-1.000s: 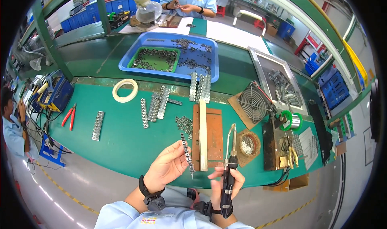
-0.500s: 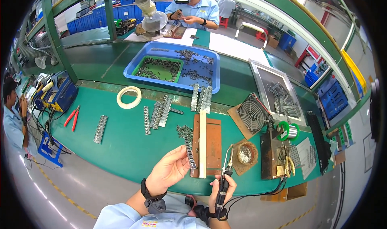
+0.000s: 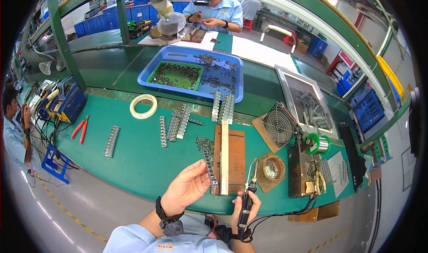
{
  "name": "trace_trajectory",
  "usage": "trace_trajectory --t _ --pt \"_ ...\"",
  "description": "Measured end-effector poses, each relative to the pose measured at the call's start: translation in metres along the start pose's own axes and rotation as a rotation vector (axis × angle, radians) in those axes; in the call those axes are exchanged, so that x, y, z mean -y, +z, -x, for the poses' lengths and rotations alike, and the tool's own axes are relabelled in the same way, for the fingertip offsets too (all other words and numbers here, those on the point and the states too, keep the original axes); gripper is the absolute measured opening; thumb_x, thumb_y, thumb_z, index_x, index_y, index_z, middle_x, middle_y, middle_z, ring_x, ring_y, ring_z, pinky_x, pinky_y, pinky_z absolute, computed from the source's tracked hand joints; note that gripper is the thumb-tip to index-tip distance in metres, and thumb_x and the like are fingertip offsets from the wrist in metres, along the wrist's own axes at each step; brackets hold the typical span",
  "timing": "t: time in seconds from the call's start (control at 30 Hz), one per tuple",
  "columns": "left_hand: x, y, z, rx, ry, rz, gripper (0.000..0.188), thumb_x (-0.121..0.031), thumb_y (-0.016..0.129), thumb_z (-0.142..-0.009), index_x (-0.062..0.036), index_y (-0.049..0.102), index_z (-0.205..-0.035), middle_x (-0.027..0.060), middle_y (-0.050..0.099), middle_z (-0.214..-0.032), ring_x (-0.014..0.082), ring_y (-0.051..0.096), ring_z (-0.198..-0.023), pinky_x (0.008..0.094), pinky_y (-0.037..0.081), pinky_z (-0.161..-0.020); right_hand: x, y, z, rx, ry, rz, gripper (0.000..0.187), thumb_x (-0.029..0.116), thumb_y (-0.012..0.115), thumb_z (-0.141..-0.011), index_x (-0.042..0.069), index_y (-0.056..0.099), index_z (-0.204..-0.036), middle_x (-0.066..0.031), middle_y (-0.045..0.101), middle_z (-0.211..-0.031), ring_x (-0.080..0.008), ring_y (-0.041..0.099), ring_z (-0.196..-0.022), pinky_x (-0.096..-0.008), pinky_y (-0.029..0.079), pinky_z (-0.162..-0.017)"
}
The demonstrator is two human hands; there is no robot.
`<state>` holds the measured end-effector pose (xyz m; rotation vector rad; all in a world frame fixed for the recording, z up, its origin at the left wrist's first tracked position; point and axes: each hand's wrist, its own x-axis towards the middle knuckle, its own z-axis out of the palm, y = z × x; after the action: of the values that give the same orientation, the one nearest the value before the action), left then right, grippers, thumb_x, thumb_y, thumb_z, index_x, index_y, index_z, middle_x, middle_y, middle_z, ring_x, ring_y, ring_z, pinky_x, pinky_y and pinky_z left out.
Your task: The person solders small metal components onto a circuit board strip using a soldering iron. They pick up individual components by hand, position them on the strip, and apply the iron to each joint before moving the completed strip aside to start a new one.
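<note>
My left hand (image 3: 188,185) pinches a narrow strip of small metal-and-black components (image 3: 210,169), held upright-tilted beside the left edge of a brown board (image 3: 235,157). A pale bar (image 3: 224,159) runs lengthwise over that board. My right hand (image 3: 246,207) is wrapped round the black handle of a soldering iron (image 3: 244,213). Its bent metal tip points up, just right of the board and apart from the strip. A small heap of loose components (image 3: 205,145) lies on the green mat beyond my left hand.
More strips (image 3: 178,123) and a tape roll (image 3: 143,106) lie farther back. Red pliers (image 3: 80,130) are at left. A blue tray (image 3: 147,80) holds a green tray and loose parts. At right are a round pot (image 3: 271,168), a fan (image 3: 279,124) and a solder wire spool (image 3: 319,144). A co-worker (image 3: 218,12) sits opposite.
Almost nothing differs. The view has shifted very slightly; both hands keep the strip and the soldering iron in nearly the same places.
</note>
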<state>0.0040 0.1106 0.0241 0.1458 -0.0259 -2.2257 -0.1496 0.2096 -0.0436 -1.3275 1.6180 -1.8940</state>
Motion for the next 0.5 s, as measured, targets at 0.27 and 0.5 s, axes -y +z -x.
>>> trace_trajectory --t 0.27,0.5 --pt "-0.0002 -0.0022 -0.0001 0.017 -0.010 0.025 0.019 -0.007 0.046 -0.089 0.0023 0.046 -0.105 0.0088 0.052 -0.090 0.0172 0.058 -0.078 0.0278 0.051 -0.069 -0.0002 -0.0004 -0.0001 0.005 -0.011 0.014 0.035 -0.001 0.055 -0.080 0.002 0.039 -0.112 -0.0131 0.054 -0.091 -0.0144 0.054 -0.072 -0.0255 0.049 -0.061" --pt "0.0005 -0.0013 -0.0005 0.009 -0.007 0.015 0.019 -0.008 0.046 -0.089 0.0023 0.046 -0.105 0.0090 0.052 -0.090 0.0178 0.058 -0.079 0.0278 0.051 -0.070 -0.0031 -0.0004 0.0003 0.003 -0.025 0.020 0.036 0.000 0.055 -0.080 0.003 0.039 -0.112 -0.0132 0.054 -0.091 -0.0143 0.054 -0.072 -0.0255 0.049 -0.061"
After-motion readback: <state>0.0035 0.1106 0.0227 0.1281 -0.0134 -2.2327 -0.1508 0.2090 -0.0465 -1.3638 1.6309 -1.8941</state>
